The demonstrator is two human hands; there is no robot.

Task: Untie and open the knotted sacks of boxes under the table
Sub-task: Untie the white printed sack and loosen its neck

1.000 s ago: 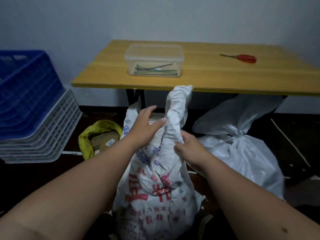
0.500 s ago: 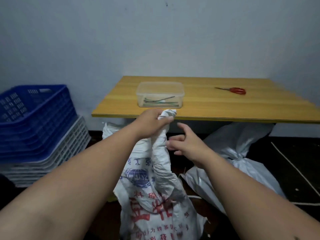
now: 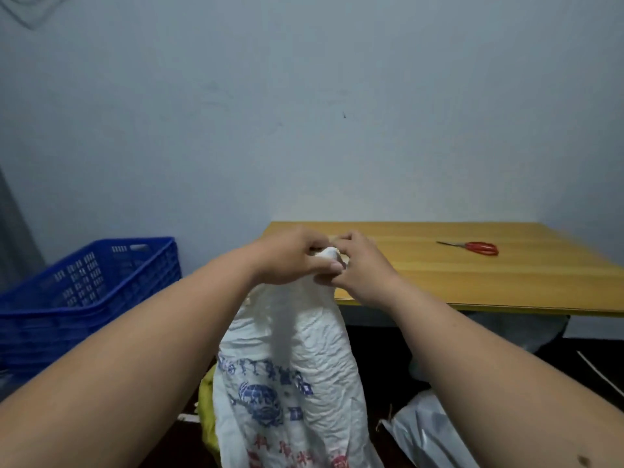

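A white woven sack (image 3: 297,366) with blue and red print stands on the floor in front of me, its neck pulled up to table height. My left hand (image 3: 290,256) grips the bunched top of the neck. Right beside it, my right hand (image 3: 363,265) pinches the same twisted end with its fingers. A second plain white sack (image 3: 429,430) lies low on the floor to the right, partly hidden by my right forearm. The wooden table (image 3: 472,282) stands behind my hands.
Red-handled scissors (image 3: 479,247) lie on the table at the right. Blue crates (image 3: 87,292) are stacked at the left against the wall. A yellow bag (image 3: 206,410) peeks out behind the printed sack. A thin white stick (image 3: 599,374) lies on the dark floor at the right.
The sack's neck has been lifted higher and my view has tilted up. My right hand has come up from lower on the neck and now pinches the top beside my left hand.
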